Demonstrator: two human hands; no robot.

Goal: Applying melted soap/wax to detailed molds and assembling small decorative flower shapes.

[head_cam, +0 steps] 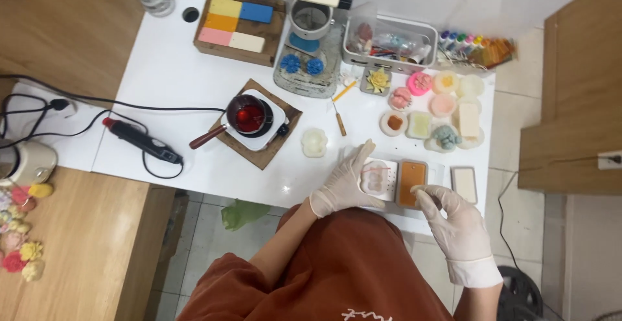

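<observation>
Both my hands wear white gloves at the near edge of the white table [168, 75]. My left hand [345, 182] rests with fingers spread on a white rectangular mould [381, 180] that has pale pink shapes in it. My right hand [453, 220] has its fingers curled at the near end of a mould filled with orange-brown wax [411, 180]; whether it grips the mould I cannot tell. A second, empty-looking rectangular mould [464, 183] lies just to the right.
A small pot of red liquid [247, 115] sits on a white warmer on a wooden board. Several wax flowers and round moulds [433, 110] crowd the right. A black heat tool [141, 141] with cable lies left. Coloured wax blocks [238, 22], a scale and a basket stand behind.
</observation>
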